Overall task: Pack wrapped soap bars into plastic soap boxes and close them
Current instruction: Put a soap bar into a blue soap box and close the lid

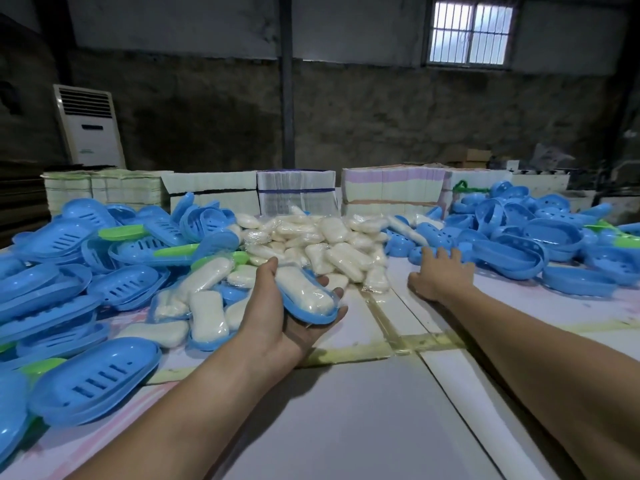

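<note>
Head view, taken from left to right: a heap of slotted blue lids (79, 292) and a few green pieces lies well outside the left hand's thumb. The left hand (291, 317) is turned palm up, its fingers curled under a blue soap box base (313, 313), thumb along the near edge, grasping it. A wrapped soap bar (304, 292) lies inside that base. Just beyond those fingertips sits a pile of wrapped white soap bars (322, 244). The right hand (440, 275) reaches forward palm down, fingers spread and relaxed, fingertips at the near edge of a pile of blue box bases (519, 244); whether they touch it I cannot tell. Both forearms cross a white table (363, 410).
</note>
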`<action>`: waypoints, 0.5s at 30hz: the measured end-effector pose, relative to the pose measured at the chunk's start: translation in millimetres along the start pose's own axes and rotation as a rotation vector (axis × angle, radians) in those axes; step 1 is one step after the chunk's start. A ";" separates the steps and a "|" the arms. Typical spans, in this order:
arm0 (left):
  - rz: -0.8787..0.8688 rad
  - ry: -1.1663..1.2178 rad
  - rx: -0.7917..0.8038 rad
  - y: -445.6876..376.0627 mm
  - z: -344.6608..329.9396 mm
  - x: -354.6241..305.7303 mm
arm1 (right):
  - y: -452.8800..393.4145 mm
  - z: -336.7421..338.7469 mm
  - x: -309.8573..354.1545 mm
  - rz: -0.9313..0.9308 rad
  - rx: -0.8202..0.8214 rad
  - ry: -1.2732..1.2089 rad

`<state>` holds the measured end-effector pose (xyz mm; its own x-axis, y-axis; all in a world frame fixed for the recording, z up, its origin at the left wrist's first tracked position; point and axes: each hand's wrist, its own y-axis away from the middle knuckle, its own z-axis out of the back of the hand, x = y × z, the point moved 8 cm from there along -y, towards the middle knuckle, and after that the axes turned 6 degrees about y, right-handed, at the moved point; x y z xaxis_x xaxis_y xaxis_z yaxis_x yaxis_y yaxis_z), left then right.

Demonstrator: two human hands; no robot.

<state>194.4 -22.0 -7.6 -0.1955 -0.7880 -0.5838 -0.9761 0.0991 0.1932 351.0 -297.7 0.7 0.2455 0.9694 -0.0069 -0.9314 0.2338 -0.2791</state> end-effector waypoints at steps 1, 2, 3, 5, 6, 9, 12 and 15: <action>-0.006 -0.011 0.005 -0.7 -0.9 -0.2 | -6.5 -4.6 -3.2 -0.013 0.027 0.025; -0.016 -0.028 0.003 -1.3 -1.2 -0.2 | -12.2 -8.4 -5.3 -0.016 0.054 0.039; -0.031 -0.047 -0.004 -2.2 -1.2 0.5 | -16.1 -11.8 -6.6 -0.012 0.082 0.043; -0.059 -0.072 -0.021 -3.3 0.8 2.8 | -20.9 -16.4 -10.2 -0.008 0.135 0.039; -0.069 -0.080 -0.022 -3.8 1.8 3.6 | -23.1 -13.9 -11.7 -0.004 0.119 0.045; -0.077 -0.106 -0.006 -5.2 1.8 5.2 | -25.0 15.8 -10.1 0.045 -0.158 0.139; -0.078 -0.113 -0.011 -3.9 1.2 5.2 | -24.1 16.1 -9.2 0.030 -0.144 0.093; -0.076 -0.123 -0.023 -3.7 0.4 5.1 | -20.5 -6.0 -13.9 -0.039 0.063 0.029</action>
<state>197.0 -26.1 -11.6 -0.1329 -0.7119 -0.6896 -0.9864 0.0274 0.1618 368.3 -316.4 0.8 0.2888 0.9571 -0.0251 -0.9357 0.2766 -0.2190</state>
